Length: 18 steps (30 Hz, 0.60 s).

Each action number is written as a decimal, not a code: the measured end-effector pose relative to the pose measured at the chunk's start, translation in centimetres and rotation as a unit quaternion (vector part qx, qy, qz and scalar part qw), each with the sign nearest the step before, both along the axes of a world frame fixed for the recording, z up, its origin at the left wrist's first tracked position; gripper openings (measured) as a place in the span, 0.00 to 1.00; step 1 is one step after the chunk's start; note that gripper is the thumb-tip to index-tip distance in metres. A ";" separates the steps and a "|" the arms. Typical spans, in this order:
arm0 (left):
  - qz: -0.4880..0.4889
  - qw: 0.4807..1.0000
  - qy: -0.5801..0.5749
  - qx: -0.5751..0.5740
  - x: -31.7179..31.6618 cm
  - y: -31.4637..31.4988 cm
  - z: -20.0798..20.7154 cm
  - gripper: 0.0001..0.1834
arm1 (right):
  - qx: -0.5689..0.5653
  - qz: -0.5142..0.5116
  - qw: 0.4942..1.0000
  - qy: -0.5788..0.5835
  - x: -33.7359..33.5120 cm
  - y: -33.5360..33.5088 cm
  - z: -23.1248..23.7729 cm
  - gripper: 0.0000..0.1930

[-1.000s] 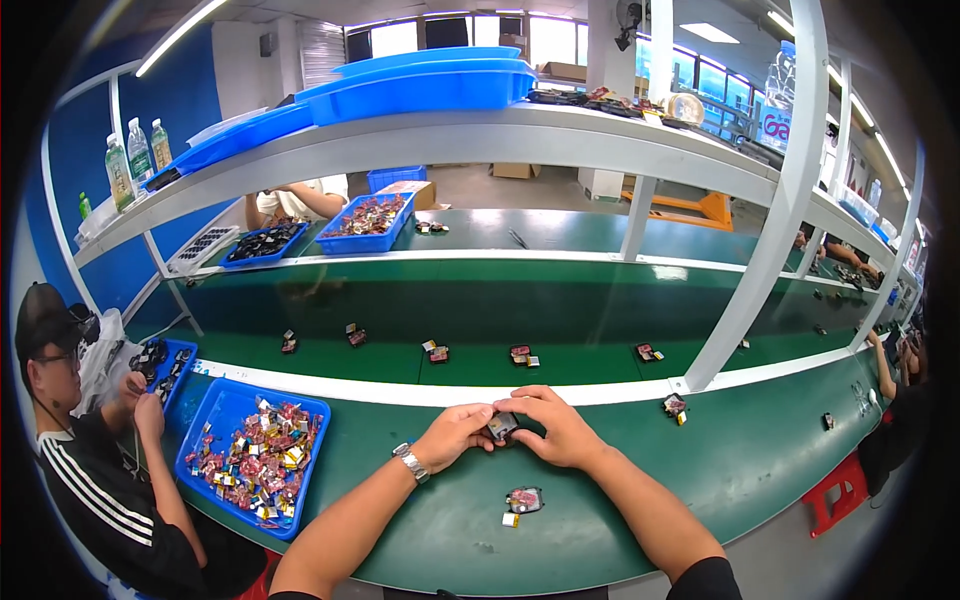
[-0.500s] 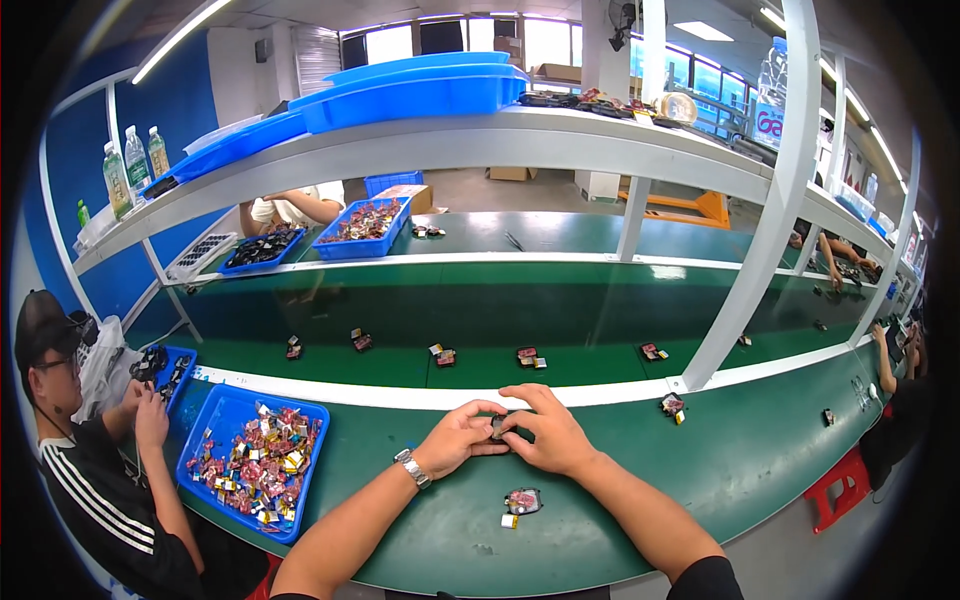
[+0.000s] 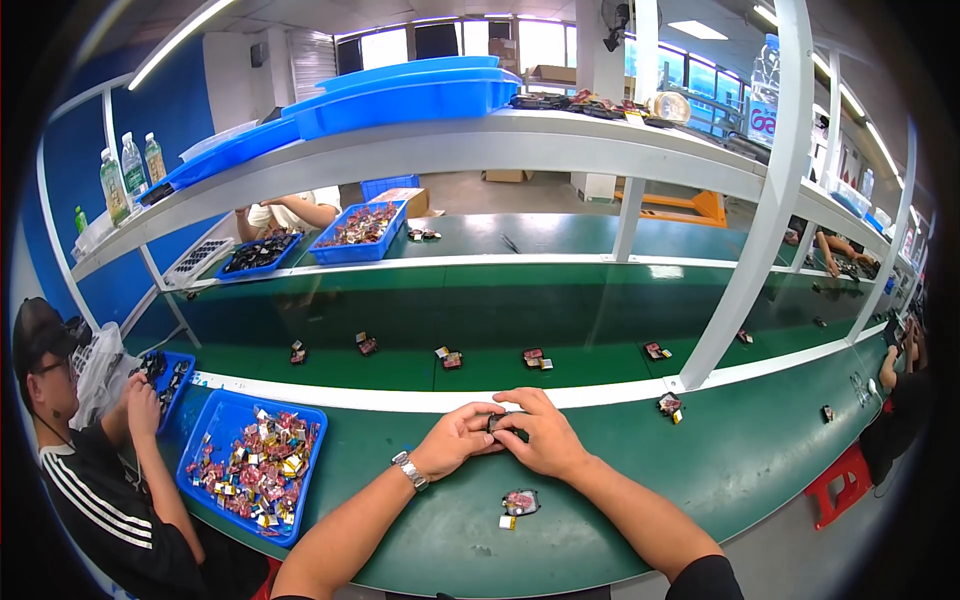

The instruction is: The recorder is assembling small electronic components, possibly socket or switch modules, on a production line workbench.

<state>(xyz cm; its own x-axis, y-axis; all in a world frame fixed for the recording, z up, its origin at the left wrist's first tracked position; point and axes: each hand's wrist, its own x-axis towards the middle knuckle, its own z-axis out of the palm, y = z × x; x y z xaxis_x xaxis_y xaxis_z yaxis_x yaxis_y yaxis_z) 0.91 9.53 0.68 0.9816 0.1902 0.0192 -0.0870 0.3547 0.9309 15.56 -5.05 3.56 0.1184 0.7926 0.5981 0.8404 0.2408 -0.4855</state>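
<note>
Over the green bench my left hand (image 3: 452, 446) and my right hand (image 3: 548, 436) meet, both closed on a small black casing (image 3: 493, 424). The left one, with a metal watch at its wrist, supports the casing from the left. The right thumb and fingers press on it from the right; most of the part is covered by my fingers. Nearer me, between my forearms, lies a black-edged casing with a reddish circuit board (image 3: 520, 503), and a small white-and-yellow battery piece (image 3: 507, 522) sits beside it.
A blue bin (image 3: 318, 420) full of small circuit boards stands left, near a co-worker (image 3: 100, 480) handling parts. Beyond the white rail (image 3: 440, 400), several assemblies lie along a green belt (image 3: 400, 300). A white post (image 3: 745, 240) and shelf (image 3: 450, 150) frame the work area.
My fingers have shifted slightly around the casing, still held in the same spot. Several assemblies on the green belt have drifted a little to the right. The co-worker's raised hand moved slightly.
</note>
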 end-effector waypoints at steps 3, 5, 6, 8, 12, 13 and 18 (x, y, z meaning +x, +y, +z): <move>-0.006 1.000 0.019 -0.018 0.1 0.0 0.2 0.22 | -0.009 0.006 1.000 0.002 0.3 -0.1 0.1 0.04; 0.001 1.000 0.022 -0.008 0.1 0.0 0.1 0.21 | -0.014 0.051 0.999 0.004 0.4 -0.1 0.3 0.04; 0.009 1.000 0.025 0.000 0.1 0.0 0.0 0.20 | -0.013 0.050 0.999 0.004 0.4 -0.1 0.3 0.04; 0.008 1.000 0.023 -0.001 0.1 0.0 0.2 0.18 | 0.002 0.023 1.000 0.017 0.2 0.0 -0.2 0.04; 0.013 0.999 0.027 -0.022 0.1 0.0 0.1 0.17 | 0.021 -0.020 0.999 0.035 -0.4 0.2 -0.9 0.05; 0.013 0.999 0.027 -0.021 0.1 0.1 0.0 0.17 | 0.019 -0.021 0.999 0.032 -0.5 0.3 -1.0 0.05; 0.011 0.999 0.016 -0.036 0.0 0.3 -0.4 0.17 | 0.016 -0.014 0.999 0.030 -0.6 0.2 -1.0 0.05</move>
<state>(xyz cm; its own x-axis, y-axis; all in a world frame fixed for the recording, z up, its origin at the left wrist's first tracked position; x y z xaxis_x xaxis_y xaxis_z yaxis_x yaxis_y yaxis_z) 0.93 9.79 0.25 0.9772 0.2106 -0.0265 -0.0659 0.4195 0.9053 14.95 -4.82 2.58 0.1763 0.7695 0.6138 0.8165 0.2339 -0.5278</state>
